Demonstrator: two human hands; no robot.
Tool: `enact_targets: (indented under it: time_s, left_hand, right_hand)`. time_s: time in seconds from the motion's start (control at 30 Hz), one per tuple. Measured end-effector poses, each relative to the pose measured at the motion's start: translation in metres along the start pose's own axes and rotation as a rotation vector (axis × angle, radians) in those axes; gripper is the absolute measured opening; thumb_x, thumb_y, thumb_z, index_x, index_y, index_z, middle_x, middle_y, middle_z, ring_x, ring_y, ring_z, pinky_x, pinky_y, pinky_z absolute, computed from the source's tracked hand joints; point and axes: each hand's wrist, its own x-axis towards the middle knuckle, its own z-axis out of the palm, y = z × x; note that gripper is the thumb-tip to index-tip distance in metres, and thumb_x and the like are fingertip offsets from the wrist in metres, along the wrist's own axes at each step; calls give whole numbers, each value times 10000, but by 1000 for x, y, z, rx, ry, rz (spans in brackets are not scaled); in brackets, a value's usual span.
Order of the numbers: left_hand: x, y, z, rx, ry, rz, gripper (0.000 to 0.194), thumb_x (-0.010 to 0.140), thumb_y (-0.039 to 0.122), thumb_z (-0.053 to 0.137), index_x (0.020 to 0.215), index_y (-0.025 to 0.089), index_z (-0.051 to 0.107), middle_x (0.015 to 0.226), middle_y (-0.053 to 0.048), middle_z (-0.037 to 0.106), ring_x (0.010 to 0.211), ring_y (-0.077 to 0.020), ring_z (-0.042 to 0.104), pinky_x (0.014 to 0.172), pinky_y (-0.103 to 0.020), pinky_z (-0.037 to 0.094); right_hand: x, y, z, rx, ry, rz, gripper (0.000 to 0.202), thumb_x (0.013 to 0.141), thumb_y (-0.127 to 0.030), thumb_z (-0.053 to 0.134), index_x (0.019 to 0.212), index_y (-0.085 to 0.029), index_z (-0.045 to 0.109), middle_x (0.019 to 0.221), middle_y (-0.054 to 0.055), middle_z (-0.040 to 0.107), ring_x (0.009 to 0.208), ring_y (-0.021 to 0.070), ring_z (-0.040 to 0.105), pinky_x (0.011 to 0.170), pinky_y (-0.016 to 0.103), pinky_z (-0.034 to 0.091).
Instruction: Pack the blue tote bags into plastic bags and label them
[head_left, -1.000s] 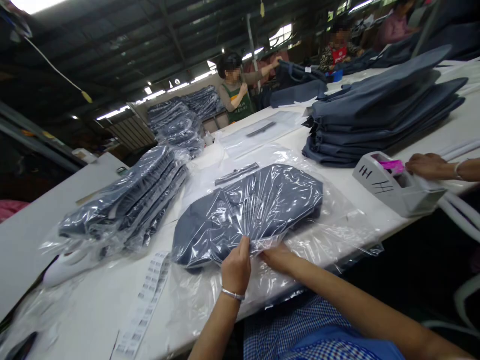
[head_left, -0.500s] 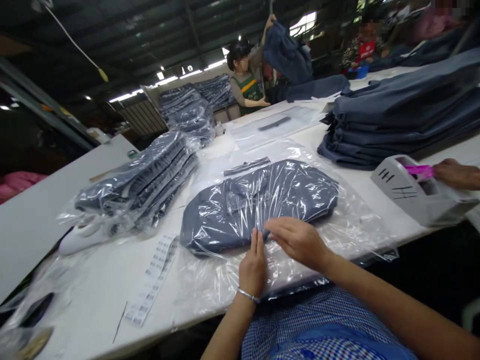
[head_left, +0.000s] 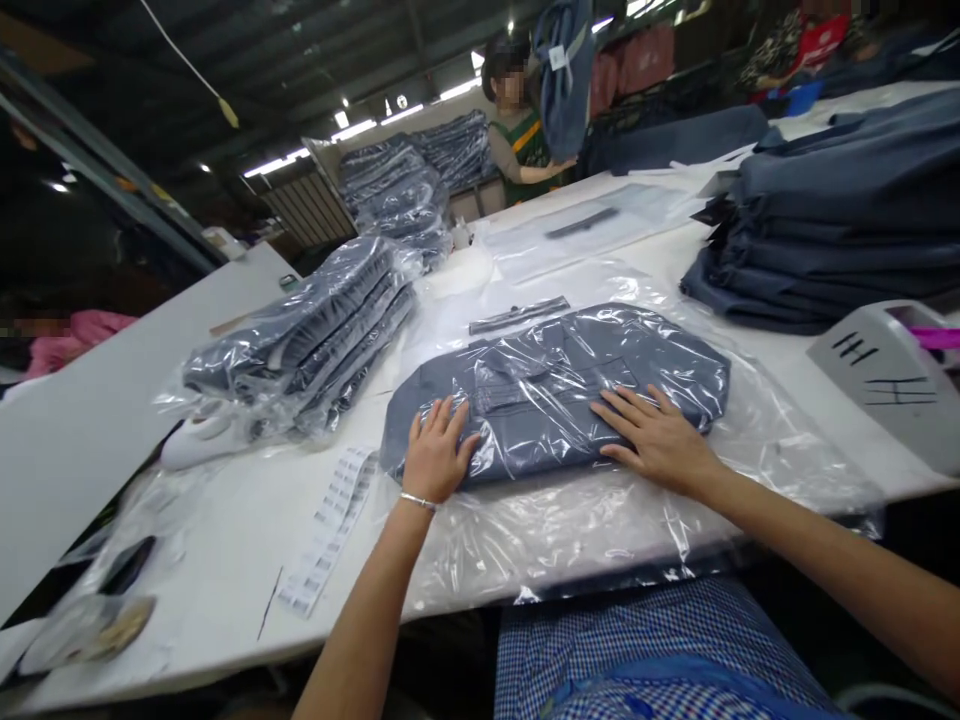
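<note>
A folded dark blue garment (head_left: 540, 390) lies inside a clear plastic bag (head_left: 780, 430) on the white table. My left hand (head_left: 437, 452) rests flat on the bag over the garment's left part, fingers spread. Toward the garment's right part, my right hand (head_left: 656, 440) presses on the plastic with its fingers apart. Neither hand holds anything. Beyond the garment, the bag's dark strip (head_left: 519, 315) shows. Loose plastic spreads between the garment and the table's front edge.
Bagged garments (head_left: 322, 320) are stacked at the left, near a label sheet (head_left: 330, 530). Unbagged dark garments (head_left: 840, 220) form a pile at the right, behind a grey holder (head_left: 892, 380). Across the table a person (head_left: 525, 130) handles a garment.
My hands have moved apart from the garment's middle, left and right, and their fingers have spread. The hand at the grey holder has left view. The person's garment hangs lower.
</note>
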Motion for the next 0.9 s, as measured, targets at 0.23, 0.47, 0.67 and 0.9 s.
enact_targets:
  time_s: [0.23,0.47,0.67,0.9]
  left_hand:
    - [-42,-11,52,80,-87,184,733,871,599,502,1489,248,324,1592,-126,218,1476,-297,177,1191,-558,117]
    - [-41,-20,68,0,44,234,722,860,548,567,1479,245,351,1588,-146,223,1460,-336,219,1177,-583,145]
    - [-54,-17,70,-89,121,184,690,896,529,518,1493,246,320,1600,-131,196,1466,-341,193,1177,-582,155]
    - [-58,-17,70,-145,152,227,694,923,607,350,1517,261,250,1599,-118,222,1462,-341,205,1175,-598,144]
  right_hand:
    - [-34,41,8,-25,64,23,773,892,-648,472,1519,-241,275,1593,90,245,1467,327,159,1161,599,71]
    - [-58,78,10,34,155,37,905,815,-649,593,1534,-234,233,1605,119,193,1451,377,191,1162,601,136]
    - [-104,100,-1,-3,51,192,916,853,-650,537,1557,-253,105,1614,120,154,1470,324,165,1172,558,176]
    - [-156,99,-40,-25,29,357,768,929,-519,503,1555,-256,142,1589,135,235,1430,314,290,1136,542,291]
